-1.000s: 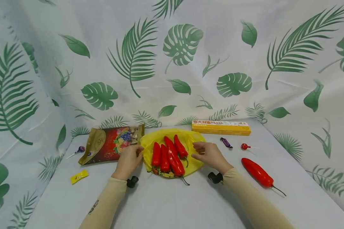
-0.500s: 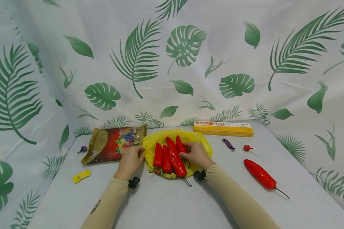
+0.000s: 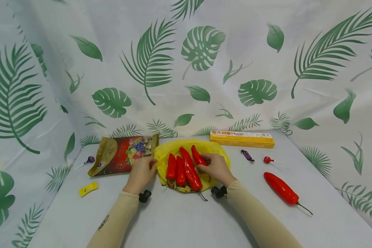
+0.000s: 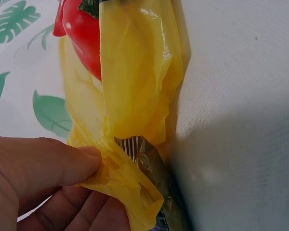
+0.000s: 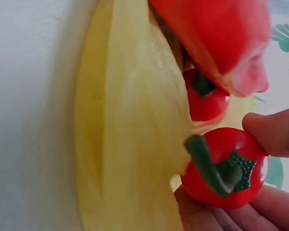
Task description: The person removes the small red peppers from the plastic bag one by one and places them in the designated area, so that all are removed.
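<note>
Below centre, your left hand (image 3: pixel 141 174) pinches a bag (image 3: pixel 216 148) — partly hidden by peppers (image 3: pixel 191 172) — your right hand (image 3: pixel 218 169) grips one pepper (image 3: pixel 198 156).

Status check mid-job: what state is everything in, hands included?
Yellow bag, open
Held pepper, in hand; whether lifted is unclear
Left hand, pinching the bag's edge
Right hand, holding that pepper
Other bagged peppers, lying at the open mouth
Loose pepper, lying on the table
Red-gold packet, lying flat; seal unclear
Pasta box, lying down
Purple candy, wrapped
Red lollipop, lying down
Purple lollipop, lying down
Yellow packet, lying flat
</note>
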A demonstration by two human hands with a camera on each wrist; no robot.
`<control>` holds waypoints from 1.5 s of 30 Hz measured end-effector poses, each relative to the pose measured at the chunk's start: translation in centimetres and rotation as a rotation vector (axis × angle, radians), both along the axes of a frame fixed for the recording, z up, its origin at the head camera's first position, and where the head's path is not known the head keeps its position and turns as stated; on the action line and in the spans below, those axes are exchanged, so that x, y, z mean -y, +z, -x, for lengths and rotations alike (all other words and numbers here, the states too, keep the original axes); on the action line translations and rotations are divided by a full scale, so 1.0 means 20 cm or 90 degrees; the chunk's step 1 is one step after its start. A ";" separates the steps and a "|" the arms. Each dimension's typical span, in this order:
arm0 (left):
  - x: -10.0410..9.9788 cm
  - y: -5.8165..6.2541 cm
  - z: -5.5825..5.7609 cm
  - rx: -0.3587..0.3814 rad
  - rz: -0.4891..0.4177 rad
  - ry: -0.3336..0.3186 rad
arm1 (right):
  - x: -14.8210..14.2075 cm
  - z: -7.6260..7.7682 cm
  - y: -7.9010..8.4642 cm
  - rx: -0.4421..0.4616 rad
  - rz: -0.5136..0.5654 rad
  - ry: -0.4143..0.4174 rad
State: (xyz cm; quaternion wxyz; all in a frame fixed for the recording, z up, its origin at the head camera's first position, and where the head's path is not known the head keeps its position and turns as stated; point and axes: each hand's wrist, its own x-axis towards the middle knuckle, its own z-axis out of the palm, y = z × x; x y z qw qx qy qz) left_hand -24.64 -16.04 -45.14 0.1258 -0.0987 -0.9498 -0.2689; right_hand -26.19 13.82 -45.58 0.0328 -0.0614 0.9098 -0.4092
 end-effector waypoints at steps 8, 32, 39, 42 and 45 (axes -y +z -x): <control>-0.01 0.02 -0.01 0.018 0.005 0.005 | -0.12 -0.13 0.04 -0.031 -0.025 -0.005; -0.01 0.02 -0.01 0.016 0.013 0.005 | -0.76 -0.56 0.06 -0.084 -0.206 -0.057; -0.02 0.02 -0.01 0.014 0.017 0.003 | -0.85 -0.60 0.05 -0.067 -0.241 -0.077; -0.03 0.02 -0.02 0.012 0.020 0.001 | -0.87 -0.62 0.04 -0.055 -0.250 -0.083; -0.04 0.02 -0.02 0.008 0.022 -0.002 | -0.88 -0.64 0.04 -0.062 -0.254 -0.088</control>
